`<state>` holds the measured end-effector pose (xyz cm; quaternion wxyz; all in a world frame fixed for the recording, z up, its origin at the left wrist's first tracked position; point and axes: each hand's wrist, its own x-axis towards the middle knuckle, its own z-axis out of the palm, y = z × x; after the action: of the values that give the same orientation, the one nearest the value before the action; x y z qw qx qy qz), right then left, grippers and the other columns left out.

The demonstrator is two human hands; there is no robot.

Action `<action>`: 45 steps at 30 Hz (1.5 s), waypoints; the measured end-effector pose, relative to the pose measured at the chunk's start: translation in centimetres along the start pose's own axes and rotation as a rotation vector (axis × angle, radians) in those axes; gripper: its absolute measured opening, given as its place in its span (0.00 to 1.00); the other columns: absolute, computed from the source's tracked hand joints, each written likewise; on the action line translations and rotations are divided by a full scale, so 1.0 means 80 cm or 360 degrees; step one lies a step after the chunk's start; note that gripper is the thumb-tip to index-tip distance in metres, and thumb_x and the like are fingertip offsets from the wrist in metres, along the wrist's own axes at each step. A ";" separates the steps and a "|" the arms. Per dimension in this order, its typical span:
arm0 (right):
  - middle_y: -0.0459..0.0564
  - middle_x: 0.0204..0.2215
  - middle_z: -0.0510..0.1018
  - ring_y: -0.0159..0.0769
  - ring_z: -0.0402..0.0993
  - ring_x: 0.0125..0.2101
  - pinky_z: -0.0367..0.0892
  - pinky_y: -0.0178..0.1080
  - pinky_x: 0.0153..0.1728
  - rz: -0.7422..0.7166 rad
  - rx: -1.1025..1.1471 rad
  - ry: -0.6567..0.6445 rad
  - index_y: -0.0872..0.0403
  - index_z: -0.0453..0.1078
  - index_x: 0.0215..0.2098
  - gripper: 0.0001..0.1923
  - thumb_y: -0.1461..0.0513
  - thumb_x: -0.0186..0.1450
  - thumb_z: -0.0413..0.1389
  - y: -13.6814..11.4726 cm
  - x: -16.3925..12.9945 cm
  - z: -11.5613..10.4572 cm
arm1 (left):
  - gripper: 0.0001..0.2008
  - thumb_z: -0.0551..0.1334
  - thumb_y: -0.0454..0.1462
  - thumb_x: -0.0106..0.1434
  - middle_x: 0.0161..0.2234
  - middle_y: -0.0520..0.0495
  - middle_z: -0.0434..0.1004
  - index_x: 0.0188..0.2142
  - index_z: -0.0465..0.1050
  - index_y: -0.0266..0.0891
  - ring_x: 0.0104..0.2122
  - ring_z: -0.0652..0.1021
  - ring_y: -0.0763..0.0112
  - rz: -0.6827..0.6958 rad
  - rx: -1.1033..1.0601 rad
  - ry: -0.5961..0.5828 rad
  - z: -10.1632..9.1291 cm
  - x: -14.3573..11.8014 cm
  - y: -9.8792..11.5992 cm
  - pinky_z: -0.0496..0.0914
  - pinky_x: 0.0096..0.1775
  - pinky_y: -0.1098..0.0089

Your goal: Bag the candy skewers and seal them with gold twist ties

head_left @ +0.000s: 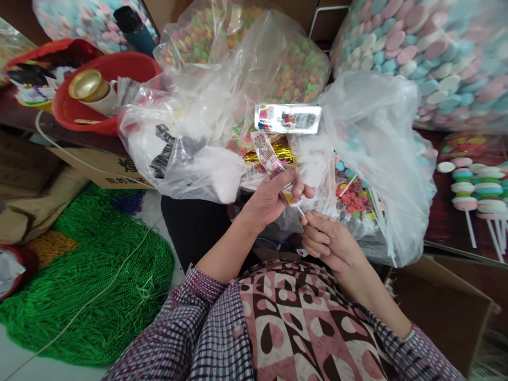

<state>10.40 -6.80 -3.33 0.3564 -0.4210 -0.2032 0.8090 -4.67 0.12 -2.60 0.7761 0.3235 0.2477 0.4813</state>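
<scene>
Two finger pinches seen: left hand (270,198) on wrapper (264,150), right hand (328,241) on stick (300,210) between them; crooked pushing, I judged, could tear the wrapper.

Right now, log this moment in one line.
left hand: holding printed wrapper | right hand: pinching white stick | far right: candy skewers | floor: green strings
</scene>
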 end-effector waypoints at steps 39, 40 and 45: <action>0.33 0.13 0.52 0.23 0.43 0.13 0.50 0.31 0.16 -0.0494 0.0056 0.0185 0.51 0.69 0.31 0.17 0.48 0.61 0.64 0.004 0.005 0.023 | 0.15 0.67 0.51 0.59 0.32 0.52 0.75 0.34 0.76 0.41 0.33 0.73 0.73 0.0058 0.0435 0.0035 0.011 -0.005 -0.010 0.66 0.41 0.71; 0.32 0.12 0.52 0.23 0.43 0.13 0.50 0.31 0.16 -0.0508 0.0040 0.0190 0.51 0.69 0.31 0.17 0.48 0.61 0.64 0.003 0.004 0.023 | 0.16 0.67 0.50 0.59 0.31 0.52 0.74 0.32 0.75 0.40 0.33 0.71 0.73 0.0074 0.0578 0.0069 0.011 -0.005 -0.009 0.66 0.40 0.71; 0.34 0.12 0.57 0.24 0.50 0.12 0.53 0.33 0.17 -0.0736 -0.0268 0.0407 0.51 0.69 0.32 0.17 0.46 0.64 0.60 0.004 0.004 0.017 | 0.16 0.67 0.48 0.60 0.27 0.52 0.69 0.25 0.70 0.39 0.31 0.67 0.71 0.0226 0.1094 0.0168 0.012 -0.007 -0.003 0.61 0.37 0.69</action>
<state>9.05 -6.81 -2.90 0.5183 -0.4902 -0.3137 0.6267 -4.09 -0.71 -2.05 0.5727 0.5569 0.4119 0.4385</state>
